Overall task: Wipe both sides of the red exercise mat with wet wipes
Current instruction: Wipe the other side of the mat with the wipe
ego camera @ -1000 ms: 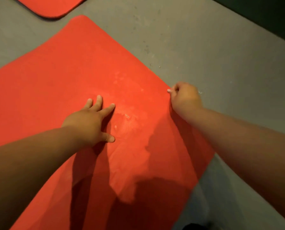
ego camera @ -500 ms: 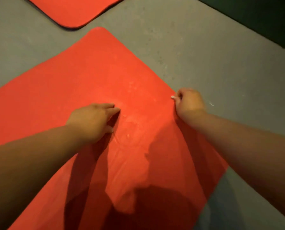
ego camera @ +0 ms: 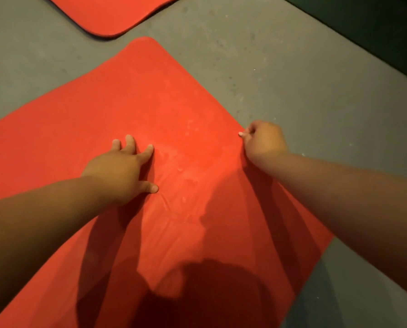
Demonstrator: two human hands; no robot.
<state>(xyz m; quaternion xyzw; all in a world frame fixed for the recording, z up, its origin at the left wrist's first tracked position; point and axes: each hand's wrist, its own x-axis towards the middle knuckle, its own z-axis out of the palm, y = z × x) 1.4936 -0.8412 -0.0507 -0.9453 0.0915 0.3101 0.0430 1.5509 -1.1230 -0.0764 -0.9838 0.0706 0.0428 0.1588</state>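
The red exercise mat (ego camera: 136, 95) lies flat on the grey floor, its rounded far corner pointing away from me. Pale smears and small wrinkles show near its middle. My left hand (ego camera: 122, 171) rests on the mat with fingers spread and straight. At the mat's right edge my right hand (ego camera: 262, 143) is curled, its fingers pinching the mat's edge. No wet wipe is visible in either hand.
A second red mat (ego camera: 110, 13) lies at the top left, a strip of grey floor (ego camera: 292, 79) between the two. A dark green surface (ego camera: 375, 27) borders the floor at the top right. My shadow falls across the near part of the mat.
My left hand's fingers, drawn together half a second ago, have spread flat on the mat again. My right hand has kept its grip on the right edge. The view has shifted slightly.
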